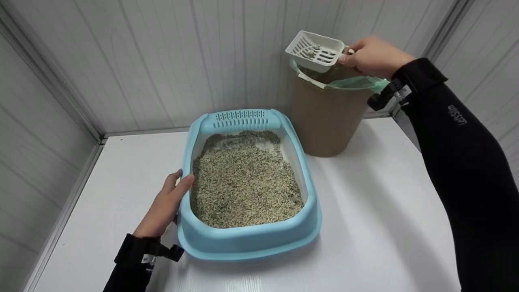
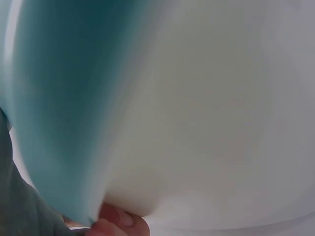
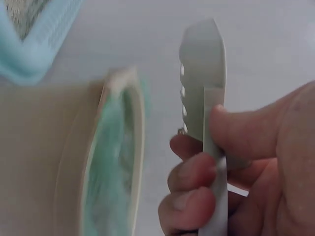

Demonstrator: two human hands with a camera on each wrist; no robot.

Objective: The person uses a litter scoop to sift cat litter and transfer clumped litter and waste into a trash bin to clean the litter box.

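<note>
My left hand grips the left rim of a light blue litter box, thumb over the edge. Its fingertips curl under the rim in the left wrist view. Pale, grainy cat litter covers most of the box floor, thinner at the back. Up at the right, my right hand holds a white slotted litter scoop by its handle. The scoop is over the mouth of a brown trash bin, with a few small clumps in it. In the right wrist view the scoop appears edge-on.
A green bag lines the bin, folded over its rim beside a pale clip-like strip. Box and bin stand side by side on a white table. Ribbed pale walls close off the back and both sides.
</note>
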